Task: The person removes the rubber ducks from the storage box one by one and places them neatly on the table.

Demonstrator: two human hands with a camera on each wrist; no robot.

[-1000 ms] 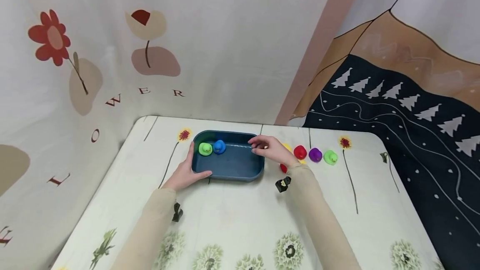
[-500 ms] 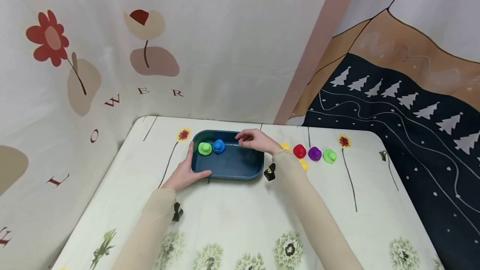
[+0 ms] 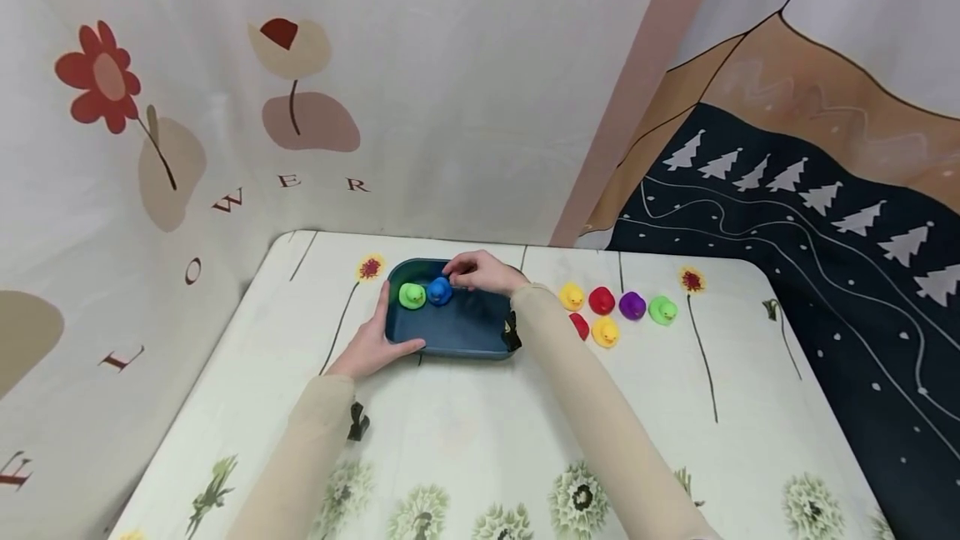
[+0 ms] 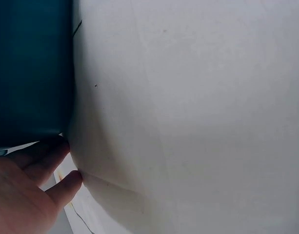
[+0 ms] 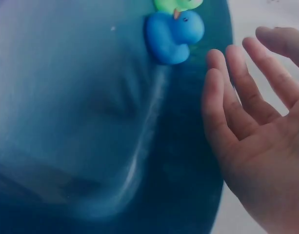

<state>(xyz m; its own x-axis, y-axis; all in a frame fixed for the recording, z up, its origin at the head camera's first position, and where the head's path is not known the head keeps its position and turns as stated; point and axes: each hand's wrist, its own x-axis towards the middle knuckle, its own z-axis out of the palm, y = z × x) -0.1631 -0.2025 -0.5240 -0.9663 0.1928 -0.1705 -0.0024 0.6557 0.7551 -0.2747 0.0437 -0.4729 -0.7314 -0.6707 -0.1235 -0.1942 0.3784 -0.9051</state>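
Observation:
A dark blue tray lies on the table with a green rubber duck and a blue rubber duck side by side at its left end. My left hand rests against the tray's near left corner, fingers along the left side and thumb at the near side. In the left wrist view, its fingers are fairly straight beside the tray wall. My right hand is over the tray's far side, close to the blue duck. The right wrist view shows its fingers extended, apart from the duck, with nothing held.
Right of the tray sit more rubber ducks: yellow, red, purple and green, with another red and yellow nearer. A printed white cloth covers the table; patterned curtains hang behind.
My right hand has moved left across the tray, from its right rim to beside the blue duck. The ducks to the right are now uncovered. The left hand stays in place.

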